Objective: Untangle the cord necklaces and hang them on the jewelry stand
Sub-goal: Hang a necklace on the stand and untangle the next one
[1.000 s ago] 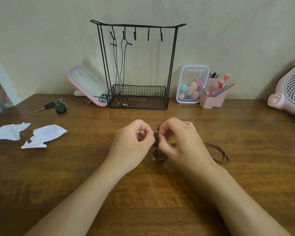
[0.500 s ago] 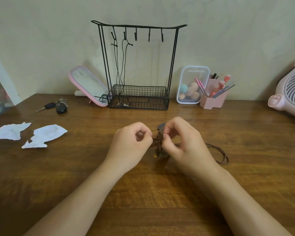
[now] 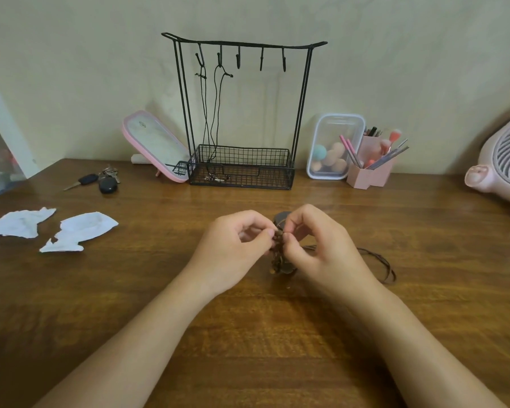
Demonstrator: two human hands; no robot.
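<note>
brown cord necklaces (image 3: 280, 248) knotted together, pinched between left hand (image 3: 236, 245) and right hand (image 3: 318, 248) just above the tabletop (image 3: 159, 290), likely to pick the tangle apart; jewelry stand (image 3: 242, 113) waits behind.

A: We get soft, even, rather dim light here. No hard glare, only a pale sheen on the brown wooden tabletop (image 3: 365, 207).
B: We note faint shadows of the black wire jewelry stand (image 3: 243, 45) on the cream wall (image 3: 71, 69).
A: Edges bend for us, and the pink round fan (image 3: 504, 160) stretches. Bottom corners look soft and darker.
</note>
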